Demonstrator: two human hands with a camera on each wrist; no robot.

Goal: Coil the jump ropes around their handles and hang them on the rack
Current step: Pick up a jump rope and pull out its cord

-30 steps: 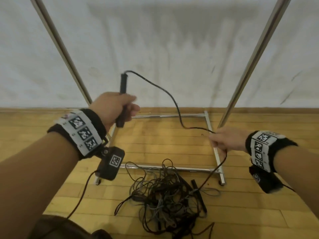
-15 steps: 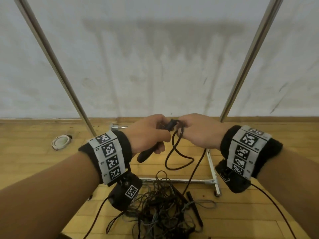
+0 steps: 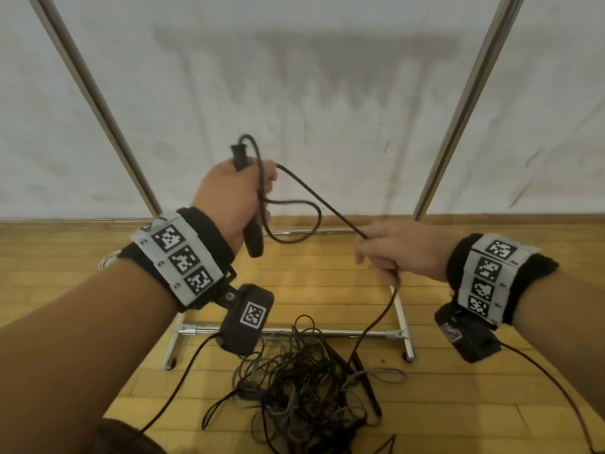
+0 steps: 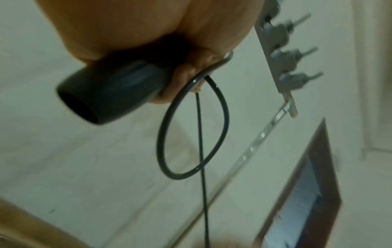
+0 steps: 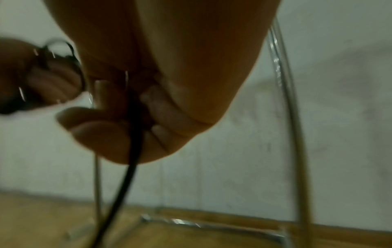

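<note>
Wooden floor (image 3: pixel 311 290), tangled ropes (image 3: pixel 304 388) (both hands gripping one rope (image 3: pixel 314 194)).

Stained white plaster wall (image 3: pixel 327 93) behind the grip. Yellow wooden plank floor (image 3: pixel 311 290) below, brown wooden skirting board (image 3: pixel 523 219) between.

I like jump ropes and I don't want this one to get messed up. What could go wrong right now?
1. Only one loose loop hangs by the handle in the left hand; it may slip off if the grip eases.
2. The rope runs from the right hand down into the tangled pile on the floor, so pulling could snag or drag the other ropes along.
</note>
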